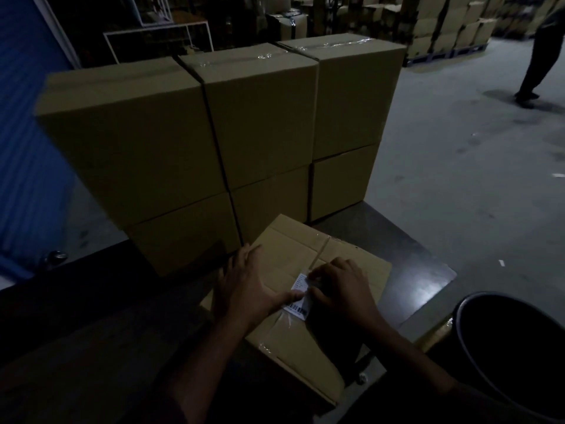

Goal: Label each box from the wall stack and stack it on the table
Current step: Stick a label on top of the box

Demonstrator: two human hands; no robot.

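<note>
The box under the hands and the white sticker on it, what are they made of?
The box looks like plain brown cardboard, matte, with folded flaps and a shiny clear tape strip along its seam. The sticker looks like white paper with printed black bars, though whether it is glossy is hard to tell in this dim light.

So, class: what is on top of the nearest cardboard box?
On the nearest box: a white barcode label, clear tape, and both hands, left hand flat, right hand fingers on the label. The label's right part is covered by fingers.
</note>
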